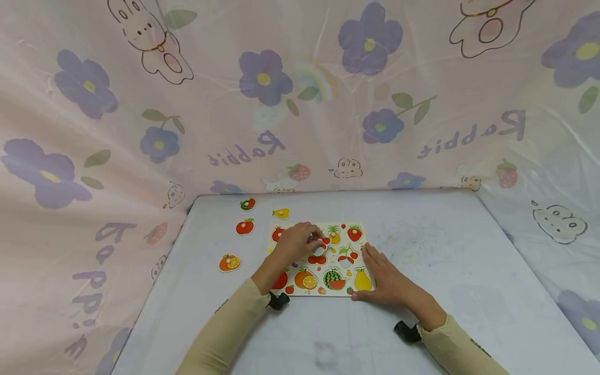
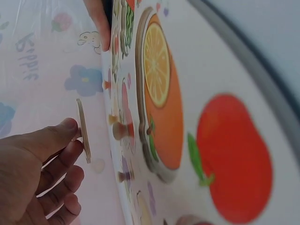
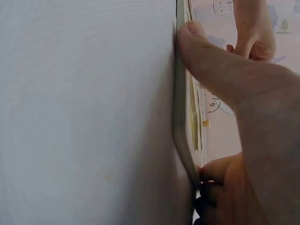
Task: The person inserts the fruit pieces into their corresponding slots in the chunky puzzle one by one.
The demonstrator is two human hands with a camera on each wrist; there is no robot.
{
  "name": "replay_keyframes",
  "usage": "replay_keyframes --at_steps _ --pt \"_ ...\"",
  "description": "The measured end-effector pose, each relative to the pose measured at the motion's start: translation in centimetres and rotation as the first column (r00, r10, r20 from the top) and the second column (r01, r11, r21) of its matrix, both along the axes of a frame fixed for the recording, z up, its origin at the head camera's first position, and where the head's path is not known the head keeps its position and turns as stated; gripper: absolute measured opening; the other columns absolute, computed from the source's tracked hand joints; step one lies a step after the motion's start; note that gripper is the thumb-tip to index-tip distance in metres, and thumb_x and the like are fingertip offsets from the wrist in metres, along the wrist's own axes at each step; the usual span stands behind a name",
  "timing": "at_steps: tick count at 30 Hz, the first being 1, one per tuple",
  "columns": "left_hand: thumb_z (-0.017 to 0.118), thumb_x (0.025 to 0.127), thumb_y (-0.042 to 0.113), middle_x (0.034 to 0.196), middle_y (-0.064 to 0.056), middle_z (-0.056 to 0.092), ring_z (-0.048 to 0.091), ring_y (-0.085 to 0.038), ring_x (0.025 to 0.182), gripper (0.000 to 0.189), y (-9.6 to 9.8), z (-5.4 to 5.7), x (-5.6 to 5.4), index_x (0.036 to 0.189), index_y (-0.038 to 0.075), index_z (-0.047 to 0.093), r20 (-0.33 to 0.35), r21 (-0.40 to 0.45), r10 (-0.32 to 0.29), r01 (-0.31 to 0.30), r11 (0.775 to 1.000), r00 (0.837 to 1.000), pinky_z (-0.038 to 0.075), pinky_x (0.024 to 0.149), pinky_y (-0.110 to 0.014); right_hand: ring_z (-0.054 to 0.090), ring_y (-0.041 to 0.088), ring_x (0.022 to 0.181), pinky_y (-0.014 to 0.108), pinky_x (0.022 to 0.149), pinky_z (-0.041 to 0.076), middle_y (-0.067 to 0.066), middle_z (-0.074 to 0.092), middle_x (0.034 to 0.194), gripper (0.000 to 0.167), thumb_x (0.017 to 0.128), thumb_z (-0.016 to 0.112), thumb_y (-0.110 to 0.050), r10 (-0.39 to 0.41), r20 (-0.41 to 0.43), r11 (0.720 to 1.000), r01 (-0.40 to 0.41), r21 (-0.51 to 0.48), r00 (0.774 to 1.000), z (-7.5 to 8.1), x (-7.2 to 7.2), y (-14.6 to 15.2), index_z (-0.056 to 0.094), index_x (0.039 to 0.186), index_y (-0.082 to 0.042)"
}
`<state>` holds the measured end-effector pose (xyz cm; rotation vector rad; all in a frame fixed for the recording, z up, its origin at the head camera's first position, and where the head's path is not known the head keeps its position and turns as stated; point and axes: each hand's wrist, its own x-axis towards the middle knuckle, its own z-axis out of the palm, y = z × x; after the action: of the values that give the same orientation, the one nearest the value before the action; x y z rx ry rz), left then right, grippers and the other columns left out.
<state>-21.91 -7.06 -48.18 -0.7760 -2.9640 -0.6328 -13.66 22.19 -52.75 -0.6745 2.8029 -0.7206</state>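
Clock positions take the fruit-printed board (image 1: 330, 293) as the dial, twelve pointing away from the person. The likeliest trouble is a slip or twist: the left hand (image 1: 298, 241) has its piece (image 2: 84, 133) by the small peg alone, so the piece could swivel and come down crooked. Knobs (image 2: 123, 131) standing up from the board could catch its edge too. And if the right hand (image 1: 386, 276), between three and four o'clock, pressed unevenly, the board might slide.

The left thumb (image 2: 58, 136) and forefinger meet on the peg in a close pinch; the other fingers curl loosely, holding nothing. In the left wrist view the piece stands nearly edge-on at three o'clock from those tips — apart from the board. From the head it appears just off the dial's centre toward twelve; its red-and-white face is too small to name. The right hand is spread around the board's corner, thumb at the near edge, fingers along the side — it grips no piece.
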Motion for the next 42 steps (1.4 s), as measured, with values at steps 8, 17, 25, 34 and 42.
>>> replay_keyframes --at_steps 8,17,25,34,42 --pt "0.077 0.102 0.034 0.098 0.01 0.07 0.057 -0.008 0.083 0.015 1.6 -0.1 0.2 0.11 0.022 0.078 0.029 0.002 -0.03 0.03 1.0 0.999 0.049 0.071 -0.024 0.018 0.045 0.162 0.062 0.127 0.023 0.025 0.014 0.177 0.132 0.081 0.084 -0.069 -0.001 0.001 1.0 0.001 -0.005 1.0 0.0 0.1 0.0 0.019 0.168 0.006" --pt "0.077 0.102 0.034 0.098 0.013 0.071 0.058 -0.004 0.083 0.012 3.4 -0.5 -0.1 0.108 0.024 0.078 0.027 -0.036 -0.061 0.062 0.997 0.998 0.05 0.078 -0.024 0.018 0.045 0.162 0.063 0.126 0.024 0.024 0.014 0.177 0.132 0.081 0.084 -0.069 -0.002 0.0 1.0 0.002 -0.012 1.0 0.1 0.1 0.1 0.018 0.168 0.006" --pt "0.076 0.103 0.035 0.096 0.016 0.069 0.056 -0.002 0.08 0.011 4.6 -1.1 -0.2 0.108 0.026 0.079 0.03 -0.06 -0.103 0.105 0.993 0.994 0.048 0.074 -0.021 0.019 0.046 0.162 0.063 0.126 0.024 0.025 0.014 0.177 0.131 0.082 0.084 -0.068 -0.002 -0.005 1.0 0.002 -0.008 1.0 0.2 0.1 0.1 0.019 0.168 0.006" --pt "0.076 0.102 0.035 0.098 0.014 0.072 0.058 -0.002 0.084 0.014 6.0 -1.2 0.0 0.111 0.024 0.079 0.042 -0.079 -0.117 0.12 0.99 0.992 0.05 0.079 -0.022 0.019 0.046 0.162 0.063 0.126 0.023 0.025 0.014 0.177 0.131 0.082 0.084 -0.069 -0.002 -0.01 1.0 0.002 -0.013 1.0 0.3 0.2 0.1 0.019 0.168 0.006" --pt "0.075 0.103 0.034 0.099 0.012 0.071 0.059 0.0 0.083 0.014 6.4 -1.7 0.0 0.11 0.022 0.078 0.041 -0.064 -0.148 0.151 0.987 0.988 0.05 0.075 -0.02 0.017 0.045 0.162 0.063 0.127 0.021 0.024 0.013 0.177 0.133 0.081 0.083 -0.071 0.004 -0.011 1.0 -0.004 -0.019 1.0 0.1 0.1 0.2 0.018 0.168 0.006"
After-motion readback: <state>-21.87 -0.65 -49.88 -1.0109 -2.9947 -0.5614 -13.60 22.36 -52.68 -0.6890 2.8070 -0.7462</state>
